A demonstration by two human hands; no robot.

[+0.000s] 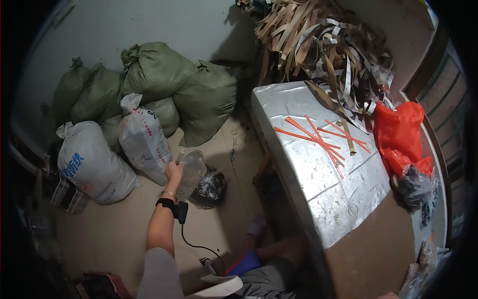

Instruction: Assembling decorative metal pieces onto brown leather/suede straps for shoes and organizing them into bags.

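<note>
My left hand (174,171) reaches out low over the floor at the left, its fingers closed on the edge of a clear plastic bag (193,172). Its see-through sides bulge a little to the right of the hand. Just beyond it, a black bundle in clear plastic (210,190) lies on the floor. A white woven sack (144,140) stands close behind the hand, tied at the top. On my left wrist is a black strap with a small box (180,212) and a cable. My right hand does not show.
Several green sacks (154,70) lean against the wall, with another white sack (97,164) in front. A silver-covered table (318,199) at the right carries orange-red strips (318,137). Beyond it hang tan and white straps (308,35), and a red plastic bag (401,132) lies at its edge.
</note>
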